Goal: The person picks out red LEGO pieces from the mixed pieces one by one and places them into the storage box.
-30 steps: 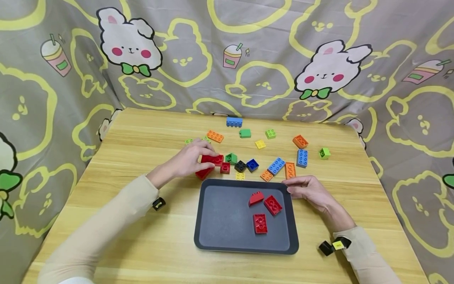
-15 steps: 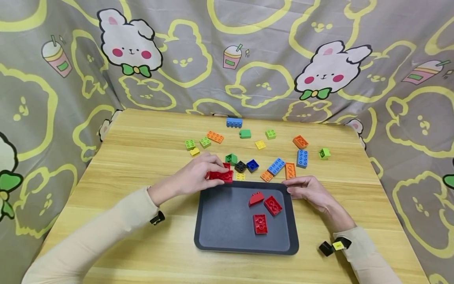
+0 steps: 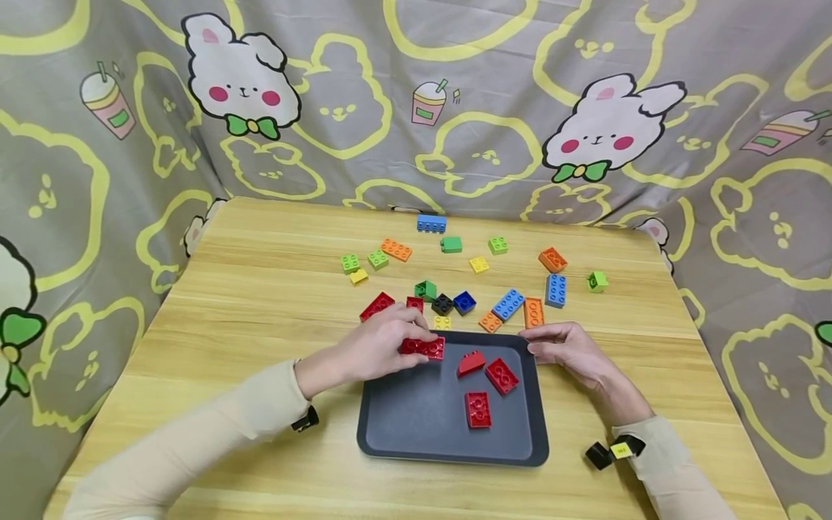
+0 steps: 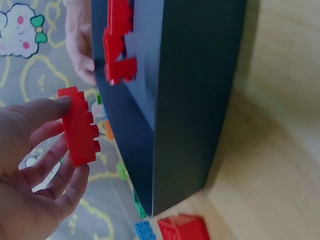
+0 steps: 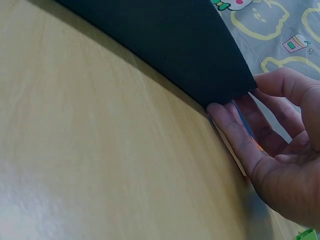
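Observation:
My left hand (image 3: 377, 347) pinches a long red toy brick (image 3: 432, 349) over the far left part of the dark grey tray (image 3: 409, 426). In the left wrist view this brick (image 4: 79, 127) is between thumb and fingers, apart from the tray, its studs facing the tray. Inside the tray, on its right side, lie a sloped red brick (image 3: 471, 363) and two upturned red bricks, one nearer the corner (image 3: 503, 375), one nearer me (image 3: 478, 410). My right hand (image 3: 572, 355) grips the tray's far right corner; the right wrist view shows its fingers (image 5: 232, 127) against the tray.
Just beyond the tray lie a red brick (image 3: 377, 307), a smaller red brick (image 3: 414, 303), a black brick (image 3: 443, 304) and a dark blue brick (image 3: 464, 302). Blue, orange, green and yellow bricks are scattered farther back. A patterned curtain (image 3: 364, 159) encloses the wooden table (image 3: 273, 274).
My left hand has lifted the long red brick from among the bricks on the table and carried it right and nearer, over the tray. My right hand has stayed at the corner.

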Motion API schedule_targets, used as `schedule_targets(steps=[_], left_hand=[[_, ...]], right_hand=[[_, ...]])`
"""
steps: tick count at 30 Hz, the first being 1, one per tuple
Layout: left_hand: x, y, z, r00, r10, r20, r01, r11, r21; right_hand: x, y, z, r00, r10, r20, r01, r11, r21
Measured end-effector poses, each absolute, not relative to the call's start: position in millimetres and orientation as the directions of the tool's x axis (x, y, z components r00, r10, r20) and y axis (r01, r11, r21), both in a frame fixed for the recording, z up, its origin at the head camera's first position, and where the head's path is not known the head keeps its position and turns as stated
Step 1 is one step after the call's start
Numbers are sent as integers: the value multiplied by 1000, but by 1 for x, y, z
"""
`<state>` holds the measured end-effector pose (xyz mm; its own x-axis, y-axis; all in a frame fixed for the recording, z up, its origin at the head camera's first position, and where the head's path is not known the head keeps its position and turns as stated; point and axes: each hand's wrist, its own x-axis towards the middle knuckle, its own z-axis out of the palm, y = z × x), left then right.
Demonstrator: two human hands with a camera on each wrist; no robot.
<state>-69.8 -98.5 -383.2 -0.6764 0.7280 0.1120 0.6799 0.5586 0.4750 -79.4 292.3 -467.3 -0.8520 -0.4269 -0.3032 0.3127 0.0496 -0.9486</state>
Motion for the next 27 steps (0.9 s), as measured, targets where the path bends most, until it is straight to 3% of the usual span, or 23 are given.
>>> schedule_targets(steps=[15,27], left_hand=[[-75,-75,-406,-682,731,13,658,605,449],[-80,-67,-419,-649,760,-30,698,611,375]], right_hand=[[-79,293,-467,-852,-429,-300,304,60,-951],[-79,292,-468,-855,-419,-306,309,63,-949]])
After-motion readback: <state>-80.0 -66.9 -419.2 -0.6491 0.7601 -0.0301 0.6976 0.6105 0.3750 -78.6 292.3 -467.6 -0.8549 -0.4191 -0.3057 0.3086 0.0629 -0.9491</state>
